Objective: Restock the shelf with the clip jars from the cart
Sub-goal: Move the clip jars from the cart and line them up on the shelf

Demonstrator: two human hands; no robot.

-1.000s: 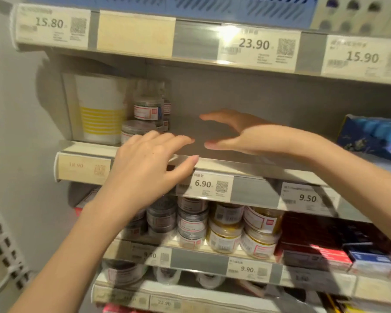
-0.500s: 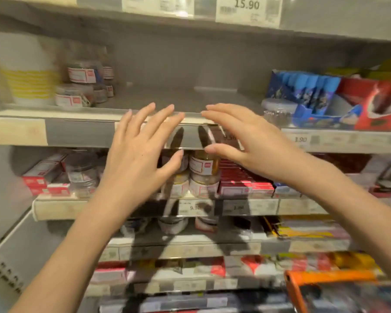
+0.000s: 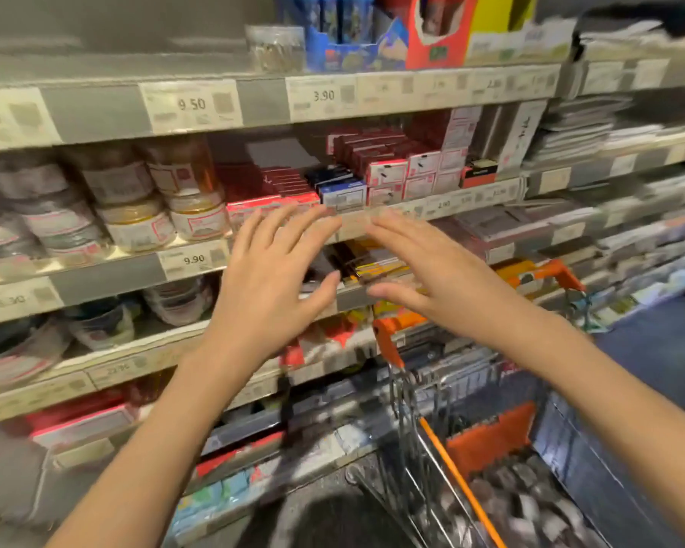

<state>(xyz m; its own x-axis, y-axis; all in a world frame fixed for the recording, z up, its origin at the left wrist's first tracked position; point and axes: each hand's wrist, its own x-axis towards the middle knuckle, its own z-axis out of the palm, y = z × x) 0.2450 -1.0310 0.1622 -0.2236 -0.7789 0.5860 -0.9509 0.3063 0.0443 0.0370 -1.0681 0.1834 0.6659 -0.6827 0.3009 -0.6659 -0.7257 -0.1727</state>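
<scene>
Two hands are raised side by side in front of the shelves, palms facing each other: the left hand (image 3: 271, 278) and the right hand (image 3: 431, 276) both have fingers spread wide and hold nothing. Stacked jars (image 3: 135, 199) with white labels stand on the shelf (image 3: 107, 276) to the left of the hands. The wire cart (image 3: 419, 425), orange-handled, sits lower right; its blurred contents cannot be identified.

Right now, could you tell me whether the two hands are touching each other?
Apart. The head view shows a clear gap between the left hand and the right hand, with the shelf edge visible between their fingertips.
</scene>
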